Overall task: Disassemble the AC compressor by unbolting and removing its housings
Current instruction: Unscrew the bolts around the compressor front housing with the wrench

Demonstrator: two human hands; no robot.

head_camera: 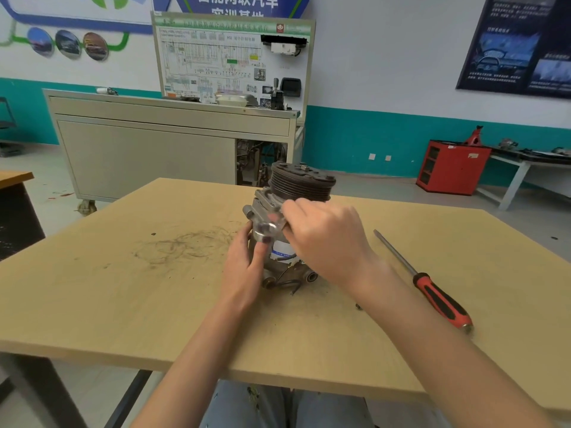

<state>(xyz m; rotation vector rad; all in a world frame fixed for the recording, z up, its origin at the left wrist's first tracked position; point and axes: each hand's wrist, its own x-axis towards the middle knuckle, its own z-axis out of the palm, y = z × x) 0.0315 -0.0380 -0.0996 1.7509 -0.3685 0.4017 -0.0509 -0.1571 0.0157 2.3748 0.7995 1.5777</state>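
The AC compressor [279,222] sits about midway between the left and right edges of the worktop [123,304], nearer the far edge than the near one. Its dark grooved pulley [301,180] points at the far edge, and its ported end faces the person.

The left hand [244,261] grips the compressor's left flank, with the thumb laid up the body and the fingers [244,234] wrapped round the side. The right hand [324,239] comes over from the right, its fingers curled onto the upper housing by a mounting ear. That contact is blurred, so I cannot tell whether anything small is pinched there.

From the compressor to the left edge the worktop is bare, marked only by dark looping scuff marks [185,245]. To the right lies a screwdriver [432,288], well apart from the compressor and set on a diagonal: shaft tip toward the far edge, red-and-black handle toward the near right corner. A small dark piece [358,306], too small to identify, lies between the right forearm and the handle.

Just beyond the far edge stands a grey cabinet [145,149] on castors carrying a wiring-diagram board [216,57]. A red cabinet [451,168] stands against the teal-banded wall to the right.
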